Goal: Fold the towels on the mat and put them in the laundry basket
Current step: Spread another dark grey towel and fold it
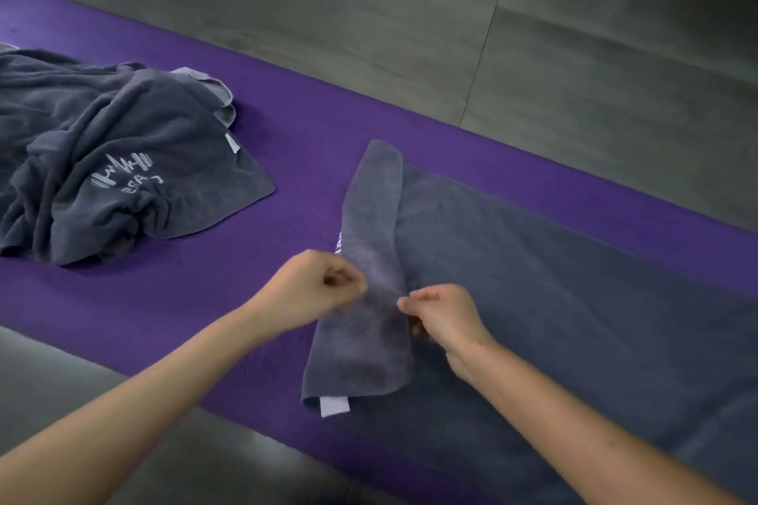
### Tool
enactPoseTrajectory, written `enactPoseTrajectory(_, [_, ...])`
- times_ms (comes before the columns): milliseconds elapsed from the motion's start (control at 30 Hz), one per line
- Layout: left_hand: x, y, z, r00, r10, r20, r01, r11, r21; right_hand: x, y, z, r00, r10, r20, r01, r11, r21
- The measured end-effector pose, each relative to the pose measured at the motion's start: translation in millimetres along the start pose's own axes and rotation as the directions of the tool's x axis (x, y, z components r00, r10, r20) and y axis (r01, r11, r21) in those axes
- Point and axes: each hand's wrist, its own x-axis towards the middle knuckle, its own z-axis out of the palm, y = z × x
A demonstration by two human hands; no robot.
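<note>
Purple mat: grey towel spread flat, left edge folded over.

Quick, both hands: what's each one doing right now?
Left hand: pinching the turned-over flap of the flat dark grey terry towel.
Right hand: pinching the same flap's other edge.

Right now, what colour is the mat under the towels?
Purple mat, clearest in the head view.

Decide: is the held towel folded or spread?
Partly folded: the towel lies spread, its end flap turned back, pinched by left hand and right hand.
</note>
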Motion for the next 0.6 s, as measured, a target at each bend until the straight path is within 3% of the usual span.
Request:
enactPoseTrajectory(100, [55.3,-11.4,-17.9,0.962,0.027,-0.273,0.047,0.963,0.264,11.3,16.6,-3.0,0.996,0.089,0.017,-0.087,0.993,-0.076])
enactPoseTrajectory(167, [97.0,-14.0,-26.2,0.933,0.082,-0.35,0.066,0.918,0.391,19.5,25.1,-0.5,0.994,0.107,0.009,-0.105,0.983,-0.149])
enactPoseTrajectory(300, [177.4,-9.7,-33.0,0.927,0.195,-0.32,0.028,0.817,0.576,29.3,30.9,2.5,0.994,0.109,0.028,-0.097,0.955,-0.28])
enactPoseTrajectory(433, [239.9,-4.7,-29.3,0.949,0.21,-0.237,0.012,0.725,0.689,29.7,31.7,-0.9,0.997,0.08,0.013,-0.069,0.919,-0.389])
enactPoseTrajectory(600, [267.3,12.0,-29.9,0.96,0.197,-0.197,0.041,0.601,0.799,33.5,27.0,-10.2,0.999,0.039,0.02,-0.029,0.939,-0.343])
